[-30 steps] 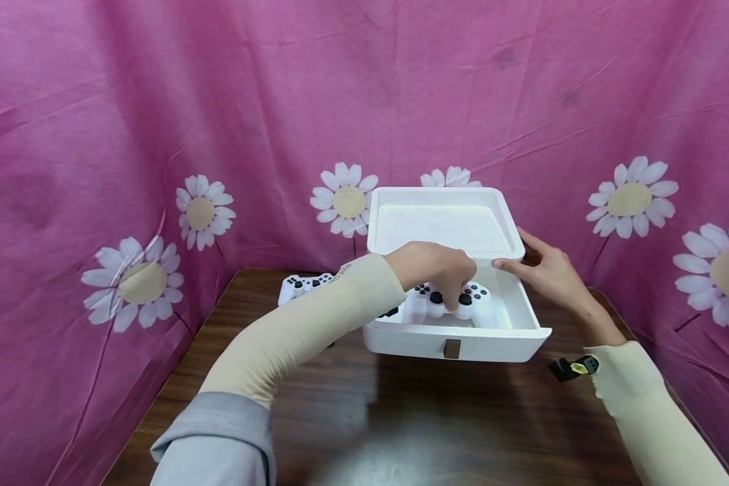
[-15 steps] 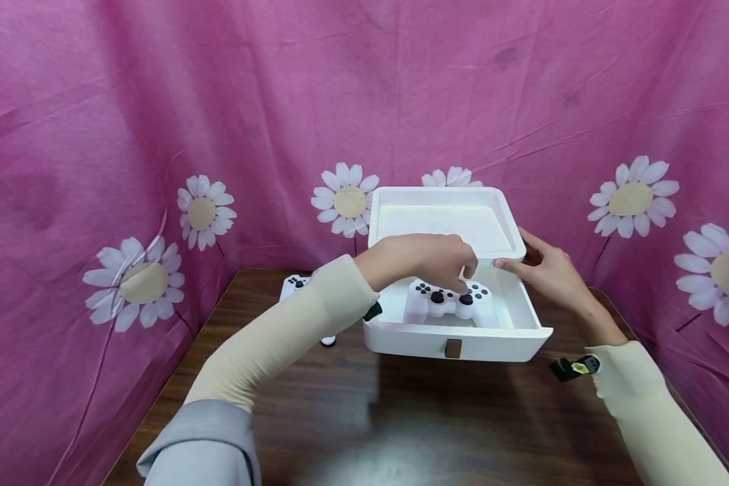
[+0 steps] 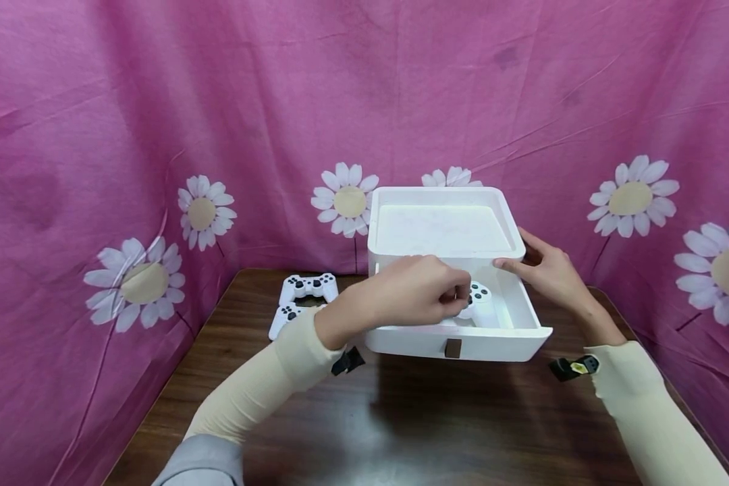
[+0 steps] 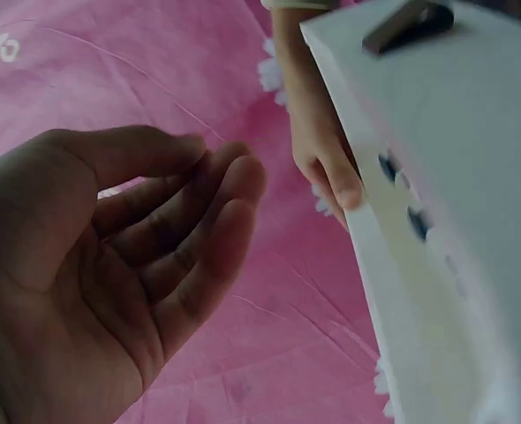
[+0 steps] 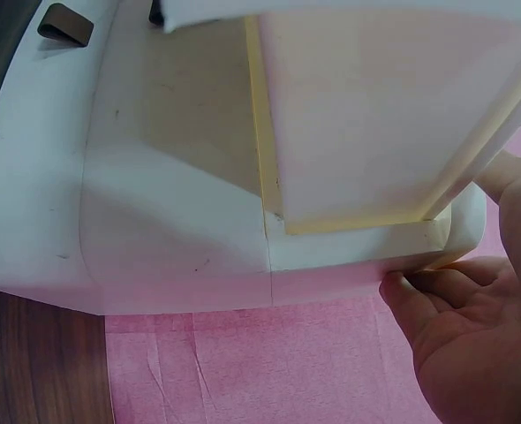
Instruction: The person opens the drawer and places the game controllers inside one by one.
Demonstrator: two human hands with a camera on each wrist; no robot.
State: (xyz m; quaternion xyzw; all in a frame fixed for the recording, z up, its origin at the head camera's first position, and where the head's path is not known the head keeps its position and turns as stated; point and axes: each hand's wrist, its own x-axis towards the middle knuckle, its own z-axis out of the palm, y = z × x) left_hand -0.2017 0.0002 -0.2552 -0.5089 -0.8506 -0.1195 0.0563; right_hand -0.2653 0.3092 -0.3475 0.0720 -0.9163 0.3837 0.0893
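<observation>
While One Hand Steadies the White Box, the Other Hangs Over Its Drawer

Although the left hand looks bunched from the head view, the left wrist view shows its fingers loosely bent and the thumb near them, with nothing in its hold. It hovers over the drawer, which stands slid out at the front of the white box. The right hand has hold of the box's right side, its thumb at the front corner and its fingers along the side wall; how firmly it grips, I cannot tell.

One controller lies in the drawer, at the front of the box, partly hidden behind the left hand; what else the hand covers there, I cannot tell. Two more sit on the table, left of the box: a far controller and a near controller, the latter partly behind the sleeve.

To do this well, I would keep the right hand braced at the box's side, so that a push or pull at its front does not shift the body. Its thumb sits close to the sliding drawer, so it should clear that edge before any closing. The left hand is best lifted over the drawer's walls, without brushing the controller inside.
</observation>
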